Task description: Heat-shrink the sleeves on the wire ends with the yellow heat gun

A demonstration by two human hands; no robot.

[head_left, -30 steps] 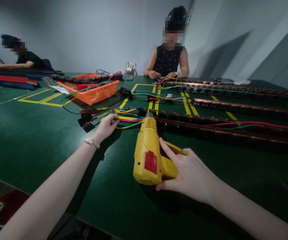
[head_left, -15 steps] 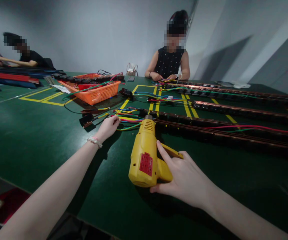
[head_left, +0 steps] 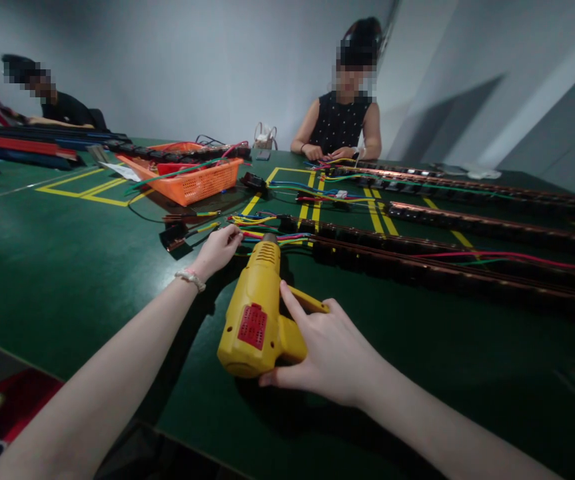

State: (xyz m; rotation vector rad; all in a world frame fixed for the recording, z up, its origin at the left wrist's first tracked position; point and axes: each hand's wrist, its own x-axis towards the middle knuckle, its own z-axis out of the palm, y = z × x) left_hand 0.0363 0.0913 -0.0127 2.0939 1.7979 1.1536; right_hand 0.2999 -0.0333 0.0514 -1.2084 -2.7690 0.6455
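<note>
My right hand point(head_left: 327, 350) is wrapped round the handle of a yellow heat gun point(head_left: 254, 300), whose metal nozzle point(head_left: 270, 237) points away from me over a bundle of coloured wires point(head_left: 292, 239). Pinched in the fingers of my left hand point(head_left: 221, 248) are the near ends of those wires, just left of the nozzle. The wires run right into a long dark strip with copper-coloured edges point(head_left: 417, 267). A small black part with short wires point(head_left: 173, 237) lies beside my left hand.
An orange basket point(head_left: 207, 183) holding red items and wires stands at the back left. More long strips point(head_left: 457, 217) lie to the right. Across the green table point(head_left: 92, 267) a person point(head_left: 344, 123) handles wires; another person point(head_left: 64, 107) sits far left near stacked bars point(head_left: 22, 148).
My right hand has moved the heat gun left, bringing its nozzle along the wires closer to my left hand. My left hand stays nearly in place on the wires.
</note>
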